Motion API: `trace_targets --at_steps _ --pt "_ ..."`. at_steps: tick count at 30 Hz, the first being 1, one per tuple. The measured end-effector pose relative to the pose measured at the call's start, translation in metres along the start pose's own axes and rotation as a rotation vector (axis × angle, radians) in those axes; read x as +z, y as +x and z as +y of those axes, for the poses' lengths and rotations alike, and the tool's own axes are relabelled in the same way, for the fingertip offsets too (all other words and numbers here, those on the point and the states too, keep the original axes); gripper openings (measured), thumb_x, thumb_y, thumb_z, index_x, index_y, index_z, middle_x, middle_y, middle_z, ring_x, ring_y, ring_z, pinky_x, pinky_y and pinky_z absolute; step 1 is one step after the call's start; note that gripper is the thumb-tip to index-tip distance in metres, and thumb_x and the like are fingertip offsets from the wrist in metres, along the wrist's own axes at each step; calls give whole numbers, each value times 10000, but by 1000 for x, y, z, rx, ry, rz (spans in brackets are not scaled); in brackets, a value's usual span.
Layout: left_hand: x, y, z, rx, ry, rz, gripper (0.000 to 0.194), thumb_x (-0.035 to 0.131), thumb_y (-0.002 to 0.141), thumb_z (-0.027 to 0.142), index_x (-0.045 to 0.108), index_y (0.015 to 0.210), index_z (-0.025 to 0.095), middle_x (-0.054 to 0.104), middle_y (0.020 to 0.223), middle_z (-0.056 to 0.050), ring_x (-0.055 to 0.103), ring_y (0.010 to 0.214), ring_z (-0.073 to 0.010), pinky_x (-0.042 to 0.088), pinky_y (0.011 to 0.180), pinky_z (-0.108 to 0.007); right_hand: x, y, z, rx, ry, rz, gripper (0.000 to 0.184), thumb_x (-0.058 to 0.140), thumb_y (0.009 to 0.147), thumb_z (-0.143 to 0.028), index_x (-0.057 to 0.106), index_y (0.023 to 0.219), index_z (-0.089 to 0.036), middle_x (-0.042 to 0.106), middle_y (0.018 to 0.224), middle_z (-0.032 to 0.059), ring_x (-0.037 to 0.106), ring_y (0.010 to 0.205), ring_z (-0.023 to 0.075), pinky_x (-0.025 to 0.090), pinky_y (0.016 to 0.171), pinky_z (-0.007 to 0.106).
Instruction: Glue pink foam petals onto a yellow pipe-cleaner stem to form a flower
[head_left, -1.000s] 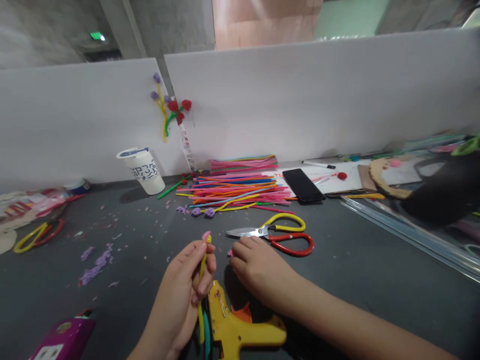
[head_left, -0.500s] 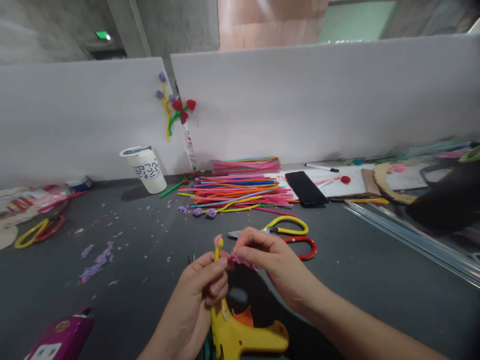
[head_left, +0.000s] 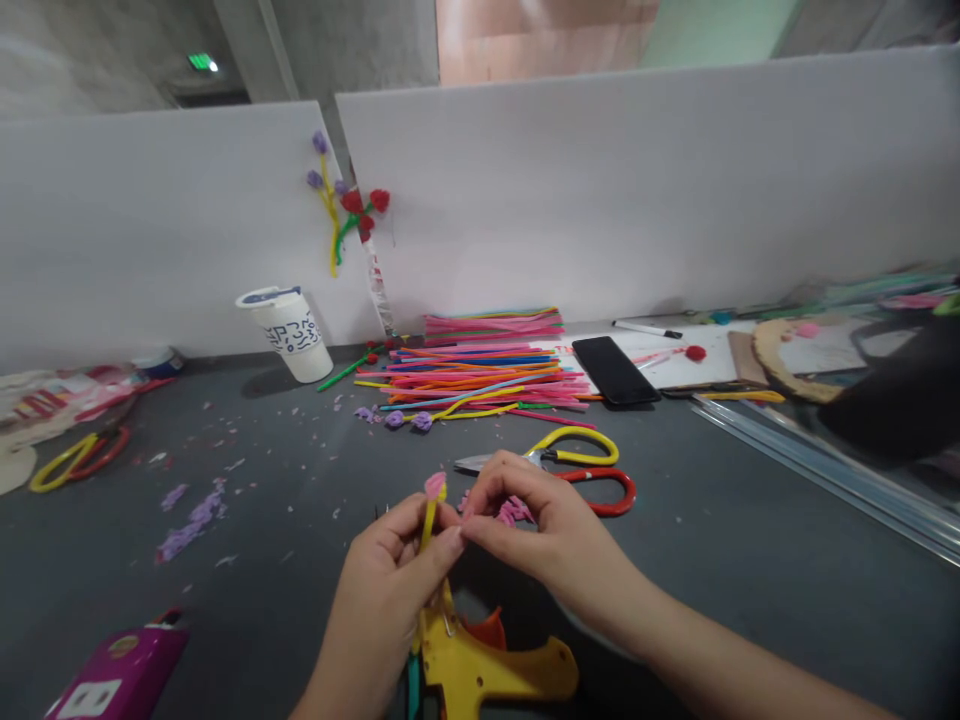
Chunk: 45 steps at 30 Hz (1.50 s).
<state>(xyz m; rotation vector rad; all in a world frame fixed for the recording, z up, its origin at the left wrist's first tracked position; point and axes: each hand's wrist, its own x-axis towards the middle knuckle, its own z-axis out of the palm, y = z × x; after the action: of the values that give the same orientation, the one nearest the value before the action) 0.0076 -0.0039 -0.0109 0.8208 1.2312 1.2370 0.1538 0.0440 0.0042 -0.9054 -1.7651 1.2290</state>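
Note:
My left hand (head_left: pixel 394 575) is closed around a yellow pipe cleaner stem (head_left: pixel 429 525), held upright with a pink petal (head_left: pixel 435 486) and a bit of yellow at its tip. My right hand (head_left: pixel 544 520) is pinched, its fingertips meeting my left thumb; a small pink piece shows at the pinch, mostly hidden by the fingers. Behind the right fingers lie more pink fuzzy pieces (head_left: pixel 515 512). Below both hands is a yellow glue gun (head_left: pixel 495 672) with an orange trigger. Just beyond the right hand rest scissors (head_left: pixel 613 492) with one yellow and one red handle.
Several coloured pipe cleaners (head_left: pixel 480 375) lie at the back, beside a black phone (head_left: pixel 613 370). A white cup (head_left: pixel 289 335) stands at the back left. Purple scraps (head_left: pixel 193 522), a second pair of scissors (head_left: pixel 75 463) and a purple box (head_left: pixel 120 668) are left. Clear sticks (head_left: pixel 825 475) lie right.
My right hand has come left from the pink pieces, and its fingertips now meet my left thumb. The yellow stem has tilted slightly and its pink petal shows more fully.

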Motion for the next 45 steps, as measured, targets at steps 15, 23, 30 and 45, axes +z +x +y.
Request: trace_targets --at_steps 15,23,30,45 --pt "-2 -1 10 162 200 -97 137 754 681 295 699 631 179 544 676 -8 499 673 -165 412 645 -238 -9 2 3 410 601 -223 211 801 583 -262 619 597 -157 548 605 -40 437 628 110 308 641 246" --pt "-6 -1 11 32 98 -155 144 771 653 293 686 631 179 454 598 34 332 527 -103 287 487 -198 -5 2 10 527 748 -311 165 767 573 -259 649 605 -148 565 646 -19 450 615 105 327 655 251" --pt "-9 2 10 11 70 -114 167 725 722 307 645 681 167 405 552 73 229 471 -60 175 446 -181 -6 2 6 474 668 -189 140 755 636 -250 654 637 -152 568 640 -29 455 643 112 314 666 250" --pt "-3 3 4 49 16 -99 220 772 677 329 626 646 167 488 607 64 351 507 -58 318 524 -180 4 -2 4 508 744 -106 224 776 614 -300 609 647 -154 573 682 -12 466 694 133 314 694 267"
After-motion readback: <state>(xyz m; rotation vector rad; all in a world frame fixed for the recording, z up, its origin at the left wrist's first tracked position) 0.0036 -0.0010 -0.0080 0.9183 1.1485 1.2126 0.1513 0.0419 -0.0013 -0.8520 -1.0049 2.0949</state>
